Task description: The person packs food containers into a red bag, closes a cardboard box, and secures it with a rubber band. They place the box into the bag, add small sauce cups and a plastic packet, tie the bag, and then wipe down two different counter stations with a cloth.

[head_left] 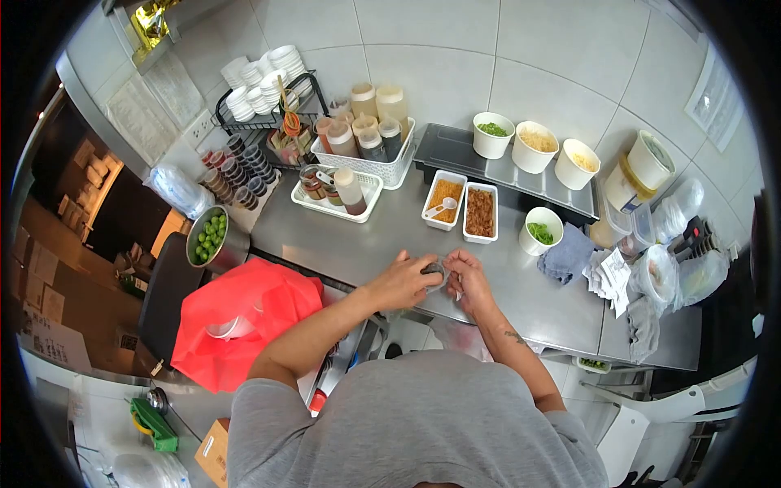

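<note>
My left hand is closed round a small clear round container at the front edge of the steel counter. On the container's right side, my right hand has its fingers pinched near the rim; what they hold, if anything, is too small to make out. Beyond my hands stand a white tub of orange crumbs with a white spoon in it and a white tub of brown bits.
A red bag and a metal pot of green limes stand at the left. Sauce bottles fill a white basket at the back. White bowls line a raised shelf; a blue cloth lies at the right.
</note>
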The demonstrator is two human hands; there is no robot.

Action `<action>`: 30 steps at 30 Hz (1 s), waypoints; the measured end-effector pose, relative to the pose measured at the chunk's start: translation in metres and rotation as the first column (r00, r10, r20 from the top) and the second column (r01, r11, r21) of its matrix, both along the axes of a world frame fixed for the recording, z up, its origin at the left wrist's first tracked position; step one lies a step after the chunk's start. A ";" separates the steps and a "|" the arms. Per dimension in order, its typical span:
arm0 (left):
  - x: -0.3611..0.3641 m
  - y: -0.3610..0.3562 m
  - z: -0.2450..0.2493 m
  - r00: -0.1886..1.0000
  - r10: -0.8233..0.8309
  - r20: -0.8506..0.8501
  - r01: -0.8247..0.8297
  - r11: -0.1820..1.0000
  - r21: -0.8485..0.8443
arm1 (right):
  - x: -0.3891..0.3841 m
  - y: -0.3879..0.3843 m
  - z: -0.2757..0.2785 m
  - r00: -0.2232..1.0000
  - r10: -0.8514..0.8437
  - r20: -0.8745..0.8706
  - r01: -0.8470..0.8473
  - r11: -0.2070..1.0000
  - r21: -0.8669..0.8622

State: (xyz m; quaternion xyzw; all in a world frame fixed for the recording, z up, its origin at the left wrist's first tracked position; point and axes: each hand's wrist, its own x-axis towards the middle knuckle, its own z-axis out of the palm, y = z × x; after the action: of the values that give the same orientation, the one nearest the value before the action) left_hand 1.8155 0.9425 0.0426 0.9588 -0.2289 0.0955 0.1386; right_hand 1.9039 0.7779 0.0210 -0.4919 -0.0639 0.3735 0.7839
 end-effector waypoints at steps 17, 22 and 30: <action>-0.026 0.009 -0.008 0.947 0.314 0.063 -0.298 0.937 -0.183 | 0.001 -0.005 0.012 0.984 0.101 0.148 -0.092 0.994 -0.066; -0.032 0.013 -0.025 0.900 0.434 -0.030 -0.412 0.828 -0.381 | -0.006 0.007 0.017 0.941 0.109 0.320 -0.037 0.974 -0.224; -0.028 -0.001 -0.006 0.905 0.424 0.034 -0.404 0.881 -0.249 | 0.007 0.016 0.014 0.890 0.124 0.440 0.022 0.949 -0.314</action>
State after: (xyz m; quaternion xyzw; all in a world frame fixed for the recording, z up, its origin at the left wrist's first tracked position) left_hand 1.7878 0.9412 0.0361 0.9571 -0.0115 0.1910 0.2177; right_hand 1.9104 0.7943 0.0351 -0.6806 -0.1987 0.2742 0.6497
